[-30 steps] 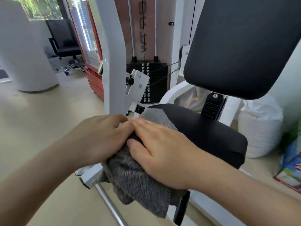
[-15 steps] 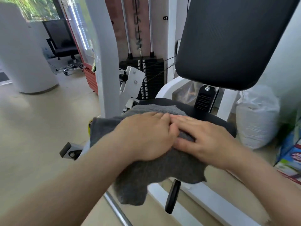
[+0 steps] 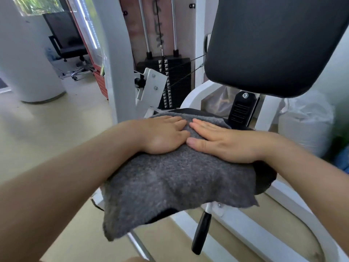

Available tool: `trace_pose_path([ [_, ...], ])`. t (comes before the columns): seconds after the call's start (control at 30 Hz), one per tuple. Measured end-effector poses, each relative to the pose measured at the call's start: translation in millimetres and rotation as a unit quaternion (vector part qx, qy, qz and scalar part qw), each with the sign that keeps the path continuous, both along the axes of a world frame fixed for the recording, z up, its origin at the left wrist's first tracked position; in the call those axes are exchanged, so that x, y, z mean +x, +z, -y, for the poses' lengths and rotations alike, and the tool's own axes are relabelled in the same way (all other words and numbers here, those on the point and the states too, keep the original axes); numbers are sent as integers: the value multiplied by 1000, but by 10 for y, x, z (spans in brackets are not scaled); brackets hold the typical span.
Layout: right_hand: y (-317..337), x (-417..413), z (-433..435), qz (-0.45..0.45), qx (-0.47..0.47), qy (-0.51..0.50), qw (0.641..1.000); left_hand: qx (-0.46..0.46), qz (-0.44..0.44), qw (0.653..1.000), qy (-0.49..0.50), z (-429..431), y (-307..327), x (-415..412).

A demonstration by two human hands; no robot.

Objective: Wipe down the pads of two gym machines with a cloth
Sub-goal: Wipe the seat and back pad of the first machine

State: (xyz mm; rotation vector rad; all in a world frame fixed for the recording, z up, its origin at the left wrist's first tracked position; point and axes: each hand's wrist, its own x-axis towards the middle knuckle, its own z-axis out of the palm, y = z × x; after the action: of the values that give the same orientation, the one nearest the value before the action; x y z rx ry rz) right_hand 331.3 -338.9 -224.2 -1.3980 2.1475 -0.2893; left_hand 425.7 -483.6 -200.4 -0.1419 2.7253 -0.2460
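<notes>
A grey cloth (image 3: 175, 184) lies spread over the black seat pad (image 3: 264, 174) of a white gym machine and covers most of it; its front edge hangs over the pad. My left hand (image 3: 162, 135) and my right hand (image 3: 224, 142) both rest flat on top of the cloth, side by side, fingers pointing away from me and nearly touching. Above stands the black back pad (image 3: 270, 44), upright and bare.
A black adjustment lever (image 3: 201, 231) juts out under the seat. The weight stack (image 3: 173, 82) and a white frame post (image 3: 117, 59) stand behind. A white sack (image 3: 306, 121) sits at the right, an office chair (image 3: 68, 46) far left.
The cloth was bunched at the seat's left edge; it has since been spread across the seat. Both hands have moved right and forward and now lie flat on it.
</notes>
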Motion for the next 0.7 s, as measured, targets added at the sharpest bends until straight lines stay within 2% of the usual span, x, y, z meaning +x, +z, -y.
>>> trace_pose_path([
  [0.13,-125,-306,442,-17,14,-20,1000,39,-8,998,50,322,-109,-335],
  [0.2,-168,-441,637,-12,20,-42,999,45,-18,998,42,517,-210,-497],
  [0.3,-321,-695,998,-19,7,-78,997,136,-61,985,92,712,-317,-798],
  [0.4,-482,-945,1304,-47,-3,-129,990,142,-29,980,134,791,-381,-1160],
  [0.43,-514,-1015,1359,-59,2,-142,988,123,-14,985,118,800,-401,-1277],
  [0.6,-613,-1230,1447,17,2,-228,973,107,-18,982,155,991,-619,-1687],
  [0.7,-493,-1066,1276,-36,17,-254,966,114,-48,983,138,851,-630,-1653],
])
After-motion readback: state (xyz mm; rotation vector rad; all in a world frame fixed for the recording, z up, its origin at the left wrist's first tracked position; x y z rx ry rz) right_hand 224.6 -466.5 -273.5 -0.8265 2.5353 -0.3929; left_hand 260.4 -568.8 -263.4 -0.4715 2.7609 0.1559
